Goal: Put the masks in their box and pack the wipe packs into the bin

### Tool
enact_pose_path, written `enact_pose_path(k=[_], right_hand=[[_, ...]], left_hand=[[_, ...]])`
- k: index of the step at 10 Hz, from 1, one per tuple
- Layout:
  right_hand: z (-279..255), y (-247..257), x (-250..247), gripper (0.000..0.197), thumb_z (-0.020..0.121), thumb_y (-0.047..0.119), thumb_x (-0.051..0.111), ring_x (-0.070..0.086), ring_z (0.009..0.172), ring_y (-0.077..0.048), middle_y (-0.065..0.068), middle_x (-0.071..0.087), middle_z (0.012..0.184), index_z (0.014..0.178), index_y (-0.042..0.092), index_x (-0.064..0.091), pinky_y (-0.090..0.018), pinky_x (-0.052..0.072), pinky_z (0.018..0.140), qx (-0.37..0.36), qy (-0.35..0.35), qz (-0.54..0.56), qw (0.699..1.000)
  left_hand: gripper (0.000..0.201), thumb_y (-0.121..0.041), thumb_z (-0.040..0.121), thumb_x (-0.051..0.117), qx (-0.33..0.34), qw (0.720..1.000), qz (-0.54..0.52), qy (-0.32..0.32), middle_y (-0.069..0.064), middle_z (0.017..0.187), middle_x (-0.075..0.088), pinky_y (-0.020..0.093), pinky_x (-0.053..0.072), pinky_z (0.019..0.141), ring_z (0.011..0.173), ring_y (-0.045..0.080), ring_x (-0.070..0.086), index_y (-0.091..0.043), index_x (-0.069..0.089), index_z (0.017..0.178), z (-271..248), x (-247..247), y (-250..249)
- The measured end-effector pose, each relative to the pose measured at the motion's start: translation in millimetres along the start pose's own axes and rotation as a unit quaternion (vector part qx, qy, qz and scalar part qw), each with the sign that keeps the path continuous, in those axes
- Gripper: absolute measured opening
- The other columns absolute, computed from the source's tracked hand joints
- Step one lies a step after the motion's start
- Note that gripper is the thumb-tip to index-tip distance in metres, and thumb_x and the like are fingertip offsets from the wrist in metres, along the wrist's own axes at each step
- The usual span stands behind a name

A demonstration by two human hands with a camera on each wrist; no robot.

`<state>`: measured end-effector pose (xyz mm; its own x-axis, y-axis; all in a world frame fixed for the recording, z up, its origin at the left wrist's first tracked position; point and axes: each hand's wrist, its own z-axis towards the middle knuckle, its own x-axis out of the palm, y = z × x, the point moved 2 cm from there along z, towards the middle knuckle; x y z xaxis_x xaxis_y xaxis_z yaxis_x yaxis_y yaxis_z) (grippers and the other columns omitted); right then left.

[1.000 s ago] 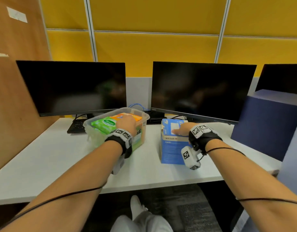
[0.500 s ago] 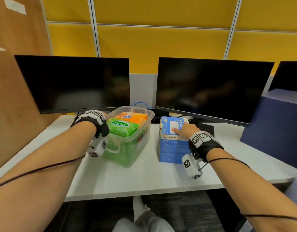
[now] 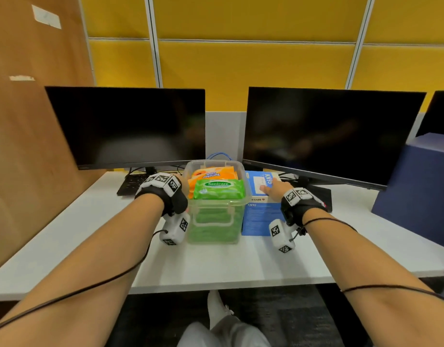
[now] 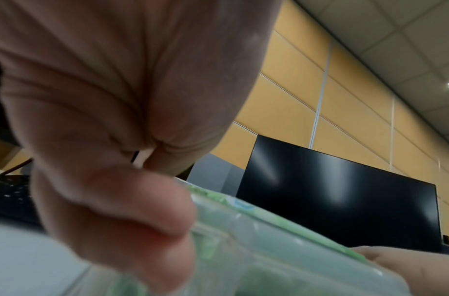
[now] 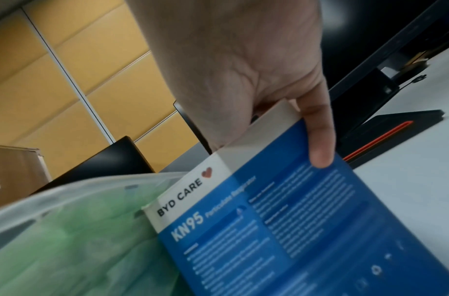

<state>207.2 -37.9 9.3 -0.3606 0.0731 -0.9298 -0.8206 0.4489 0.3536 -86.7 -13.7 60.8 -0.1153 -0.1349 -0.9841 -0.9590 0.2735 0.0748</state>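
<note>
A clear plastic bin (image 3: 231, 221) stands mid-desk with a green wipe pack (image 3: 219, 189) and an orange wipe pack (image 3: 210, 174) on top of its load. A blue KN95 mask box (image 3: 258, 216) stands upright, touching the bin's right wall. My left hand (image 3: 165, 194) is against the bin's left wall; in the left wrist view its thumb (image 4: 132, 210) presses the bin (image 4: 268, 250), and its fingers are hidden. My right hand (image 3: 273, 189) lies flat on the box top, and in the right wrist view one straight finger (image 5: 319, 140) rests on the blue box (image 5: 294, 230).
Two dark monitors (image 3: 130, 126) (image 3: 328, 134) stand behind the bin and box, with a black keyboard (image 3: 130, 182) under the left one. A dark blue block (image 3: 416, 184) sits at the right and a wooden panel (image 3: 28, 146) lines the left. The white desk's front edge (image 3: 215, 284) runs before me.
My left hand left the top of the bin and went to its left wall. The bin has slid right until it touches the mask box. My right hand stayed on the box.
</note>
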Motion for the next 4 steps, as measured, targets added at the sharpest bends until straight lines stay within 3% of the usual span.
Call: enact_pose_path(k=[1,2,3,4], right_hand=[[-8,-6,-8,0.058,0.099,0.046,0.038,0.049,0.124,-0.03,-0.014,0.044,0.142,0.148,0.015,0.027,-0.041,0.044,0.102,-0.031,0.009,0.009,0.999],[-20,-15,-16,0.052,0.102,0.036,0.035,0.037,0.137,-0.029,-0.011,0.036,0.151,0.15,0.015,0.028,-0.038,0.031,0.114,-0.075,0.029,-0.005,0.997],[-33,-16,-36,0.053,0.101,0.045,0.035,0.041,0.134,-0.025,-0.007,0.04,0.149,0.148,0.019,0.034,-0.038,0.034,0.112,-0.066,0.034,-0.072,0.995],[-37,7,-67,0.053,0.099,0.045,0.039,0.045,0.132,-0.025,-0.007,0.045,0.146,0.143,0.015,0.043,-0.036,0.036,0.109,-0.107,-0.013,-0.067,0.992]], left_hand=[[0.05,-0.04,0.06,0.073,-0.019,1.0,-0.017,0.005,0.0,0.088,0.07,0.037,0.059,0.071,0.074,0.022,0.066,-0.019,0.063,0.104,-9,-4,-2],[0.05,-0.032,0.056,0.076,-0.022,0.997,-0.056,0.044,0.005,0.083,0.072,0.044,0.059,0.07,0.072,0.025,0.069,-0.016,0.067,0.103,-17,-6,-3],[0.046,-0.023,0.057,0.07,-0.016,0.999,-0.028,0.037,0.005,0.083,0.07,0.036,0.059,0.068,0.07,0.022,0.067,-0.016,0.065,0.102,-33,-20,-6],[0.064,-0.024,0.051,0.069,-0.005,0.999,-0.027,-0.017,0.009,0.102,0.066,0.042,0.057,0.075,0.086,0.029,0.066,-0.019,0.057,0.114,-33,-40,-18]])
